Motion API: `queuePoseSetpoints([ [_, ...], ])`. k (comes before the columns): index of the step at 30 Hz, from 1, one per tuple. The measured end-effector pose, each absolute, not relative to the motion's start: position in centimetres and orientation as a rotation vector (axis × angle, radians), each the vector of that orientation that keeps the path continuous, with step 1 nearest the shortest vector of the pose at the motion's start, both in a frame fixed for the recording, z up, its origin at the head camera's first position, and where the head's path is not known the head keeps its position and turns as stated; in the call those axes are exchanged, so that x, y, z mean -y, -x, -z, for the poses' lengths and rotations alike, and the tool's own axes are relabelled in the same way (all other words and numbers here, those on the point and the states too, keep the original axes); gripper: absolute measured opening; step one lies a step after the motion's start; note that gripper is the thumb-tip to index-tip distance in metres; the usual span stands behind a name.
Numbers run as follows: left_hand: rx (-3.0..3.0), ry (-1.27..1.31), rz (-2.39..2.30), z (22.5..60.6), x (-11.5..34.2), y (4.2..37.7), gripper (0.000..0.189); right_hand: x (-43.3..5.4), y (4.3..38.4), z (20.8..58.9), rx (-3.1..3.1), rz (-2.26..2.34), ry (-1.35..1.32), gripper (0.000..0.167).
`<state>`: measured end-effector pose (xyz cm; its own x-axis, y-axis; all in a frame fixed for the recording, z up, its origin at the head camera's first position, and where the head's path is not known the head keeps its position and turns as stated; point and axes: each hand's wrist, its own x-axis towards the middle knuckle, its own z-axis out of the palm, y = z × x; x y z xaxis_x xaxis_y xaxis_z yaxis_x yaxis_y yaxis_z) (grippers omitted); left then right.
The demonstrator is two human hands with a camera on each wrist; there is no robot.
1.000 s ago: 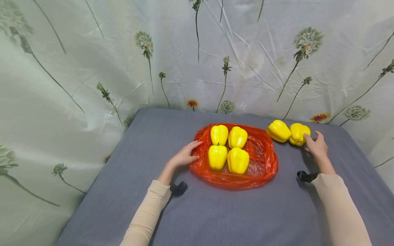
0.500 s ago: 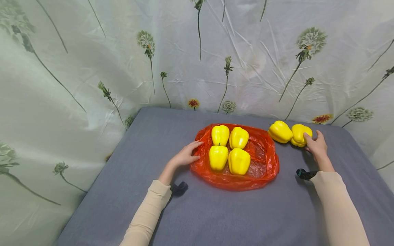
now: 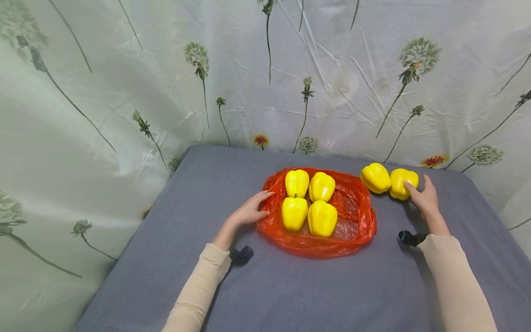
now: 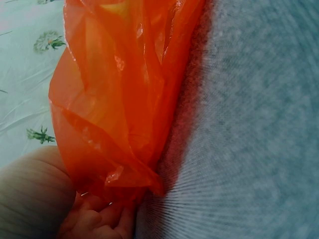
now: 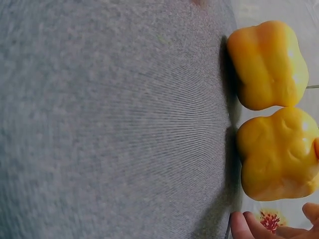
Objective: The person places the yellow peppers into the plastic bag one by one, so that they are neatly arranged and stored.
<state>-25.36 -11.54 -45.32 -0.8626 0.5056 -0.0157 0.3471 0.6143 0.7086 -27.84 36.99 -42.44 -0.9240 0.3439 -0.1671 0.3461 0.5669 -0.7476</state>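
Inside a wide-mouthed red plastic bag, several yellow bell peppers stand close together. My left hand rests against the bag's left rim, thumb and fingers apart. In the left wrist view, its fingers are partly hidden at the red plastic's lower end. To the right of the bag, two more yellow bell peppers lie side by side, one nearer the bag and one at my right hand. The thumb touches that outer pepper; in the right wrist view, the other fingers extend past it, apart.
A grey cloth covers the table. Behind and to the left hangs a pale curtain with dandelion prints, close to the table's back edge. Dark devices are worn at both wrists.
My right hand has shifted slightly left and towards me. The two outer peppers have turned or rolled a little, also leftward. The left hand and bag stay put.
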Motion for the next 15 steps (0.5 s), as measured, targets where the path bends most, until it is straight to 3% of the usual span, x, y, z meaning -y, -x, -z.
queuePoseSetpoints([
  [15,-2.63,-0.687,-1.087,45.25,11.48,25.22,0.059,-36.32,27.31,42.94,-2.804,1.456,-0.409,0.072],
])
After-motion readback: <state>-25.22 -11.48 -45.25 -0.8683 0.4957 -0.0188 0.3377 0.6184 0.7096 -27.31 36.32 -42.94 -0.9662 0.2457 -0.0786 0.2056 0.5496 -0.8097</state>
